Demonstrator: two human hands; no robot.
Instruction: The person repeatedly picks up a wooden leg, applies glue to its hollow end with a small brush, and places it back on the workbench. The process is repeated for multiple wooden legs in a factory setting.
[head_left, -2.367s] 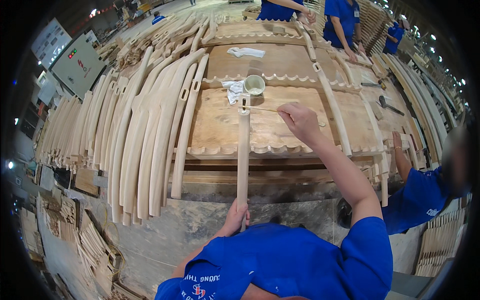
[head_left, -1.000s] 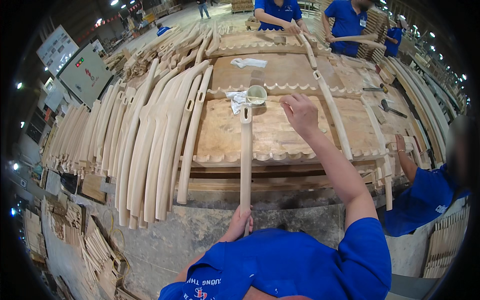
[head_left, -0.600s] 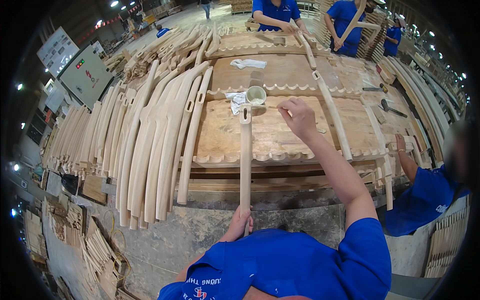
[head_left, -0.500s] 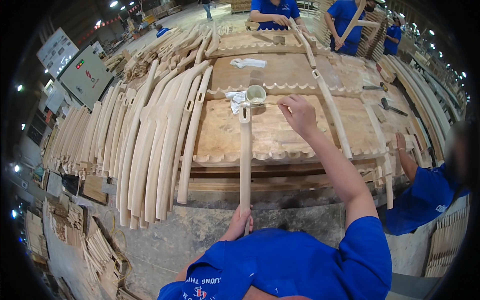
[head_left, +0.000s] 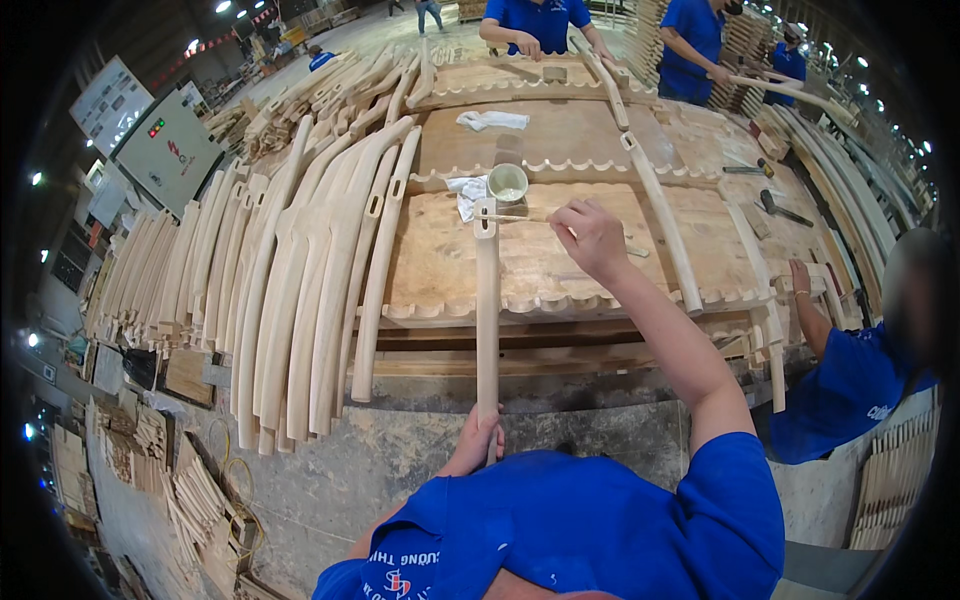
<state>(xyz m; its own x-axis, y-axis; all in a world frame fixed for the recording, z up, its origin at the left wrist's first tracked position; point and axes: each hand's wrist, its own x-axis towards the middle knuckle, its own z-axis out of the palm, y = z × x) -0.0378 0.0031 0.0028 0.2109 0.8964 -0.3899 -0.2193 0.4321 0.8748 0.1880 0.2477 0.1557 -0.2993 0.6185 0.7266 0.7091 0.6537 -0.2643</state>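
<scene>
My left hand (head_left: 478,441) is wrapped round the near end of a long pale wooden chair leg or rail (head_left: 487,320), which points away from me over the bench. Its far end has an oblong slot. A thin wooden stick (head_left: 522,218) is pinched in the fingers of my right hand (head_left: 592,240), and its tip lies across the slotted end. Just beyond that end stands a pale cup (head_left: 507,183) with some whitish matter inside. A crumpled white cloth (head_left: 467,197) lies beside the cup.
Many shaped wooden pieces (head_left: 335,250) lean along the bench at left. Scalloped wooden strips (head_left: 560,172) cross the workbench (head_left: 430,250). A second cloth (head_left: 493,120), a mallet (head_left: 785,210) and a hammer (head_left: 750,170) lie farther off. A co-worker (head_left: 840,385) stands close at right; others work opposite.
My right hand has shifted slightly down and the stick's tip has come from near the cup's rim onto the slotted end. A co-worker at back right has swung a wooden piece lower.
</scene>
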